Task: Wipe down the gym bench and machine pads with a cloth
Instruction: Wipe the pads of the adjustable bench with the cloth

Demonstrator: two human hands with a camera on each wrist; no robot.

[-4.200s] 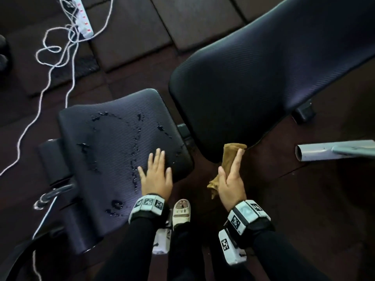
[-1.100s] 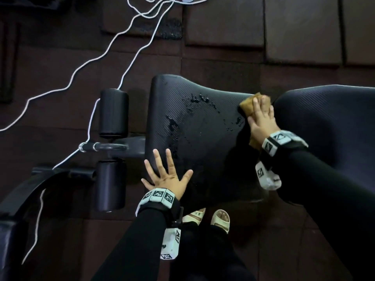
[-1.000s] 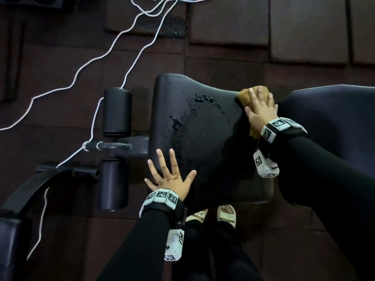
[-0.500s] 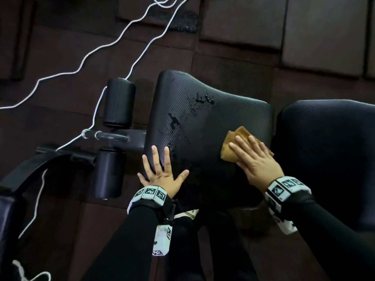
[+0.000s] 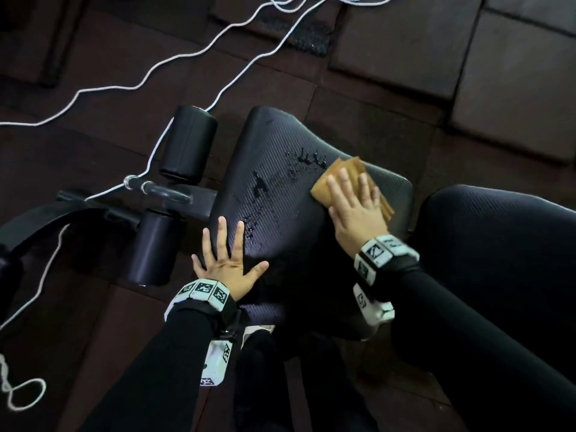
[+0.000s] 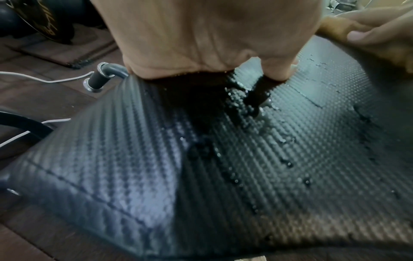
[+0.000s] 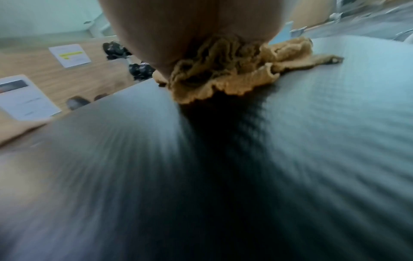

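The black textured seat pad [image 5: 280,169] of the bench fills the middle of the head view, with water drops [image 5: 258,188] across its centre. My right hand [image 5: 355,207] presses flat on a folded tan cloth [image 5: 324,185] at the pad's far right part, fingers straight. The cloth [image 7: 234,74] bunches under my palm in the right wrist view. My left hand [image 5: 227,260] lies spread and flat on the pad's near left edge, holding nothing. The left wrist view shows the wet pad [image 6: 245,150] below my palm. The backrest pad [image 5: 498,244] lies to the right.
Two black foam rollers [image 5: 187,145] on a metal bar [image 5: 156,188] stand left of the seat. White cables [image 5: 187,54] run over the dark rubber floor tiles [image 5: 405,42]. My feet are under the seat's near edge.
My right hand slid the cloth from the pad's far right corner down to its middle, then back up toward the drops. The left hand stayed planted. The head view shifted slightly.
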